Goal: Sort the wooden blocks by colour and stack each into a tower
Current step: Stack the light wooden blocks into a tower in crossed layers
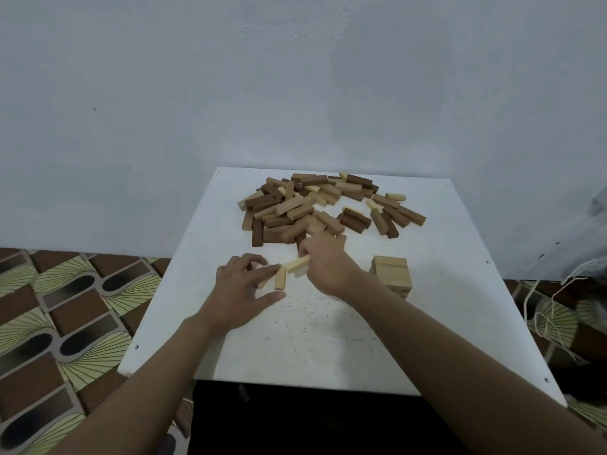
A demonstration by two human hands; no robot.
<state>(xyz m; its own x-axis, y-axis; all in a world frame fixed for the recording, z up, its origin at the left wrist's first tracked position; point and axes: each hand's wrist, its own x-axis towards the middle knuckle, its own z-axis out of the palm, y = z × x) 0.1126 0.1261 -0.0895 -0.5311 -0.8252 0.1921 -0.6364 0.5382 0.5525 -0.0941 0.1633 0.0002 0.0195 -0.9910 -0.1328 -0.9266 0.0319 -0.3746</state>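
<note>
Pinches a pale block (297,265) in the right hand (325,262), with the fingers curled round its right end and the back of the hand toward the camera. Leaves the block's free end slanting out to the left, low over the white table (328,339); hard to tell whether touching the surface or just above it. Holds a second pale block (280,278) in the left hand (243,284), taken lengthwise between the index fingertip at the far end and the thumb near the close end, the remaining fingers loosely curled. Brings the far end of this one just beside the free end of the first, the two meeting at an angle. Shows a sliver of a third pale block (261,284) under the left fingers, mostly hidden. Just right of the right wrist, a short tower (391,274) of pale blocks standing upright on the table, partly covered by the forearm. Beyond both hands, toward the far edge of the table, a loose pile (315,208) of dark brown, mid brown and pale blocks lying jumbled, with a few dark ones spread off to its right. Behind the table, a plain light wall (295,93). On either side, a patterned floor (65,307) of brown, black and green shapes, and at the right a pale cord (542,318) looped over it.
</note>
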